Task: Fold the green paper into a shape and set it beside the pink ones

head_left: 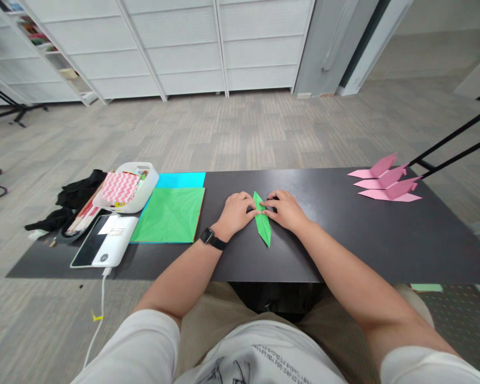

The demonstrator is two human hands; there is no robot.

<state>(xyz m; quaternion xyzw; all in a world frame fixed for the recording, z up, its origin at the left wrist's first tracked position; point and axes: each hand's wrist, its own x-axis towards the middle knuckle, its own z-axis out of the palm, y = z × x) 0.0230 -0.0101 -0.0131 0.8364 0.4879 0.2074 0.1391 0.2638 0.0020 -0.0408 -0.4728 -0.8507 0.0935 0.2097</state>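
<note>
A narrow, pointed piece of folded green origami paper (263,229) lies on the dark table in front of me, one tip pointing away and the other towards me. My left hand (237,210), with a black watch on the wrist, has its thumb and fingers closed on the paper's left edge near the middle. From the other side my right hand (285,209) grips the right edge, fingertips close to those of the left. Fingertips hide part of the middle. On the right of the table stand three pink origami birds (387,184) in a row.
A stack of green and blue paper sheets (170,216) lies left of my hands. Beyond it are a white basket (144,194), a black tray (66,234), a white power bank (118,242) with a cable, and black cloth (80,191). The dark table (324,256) has its near edge at my lap.
</note>
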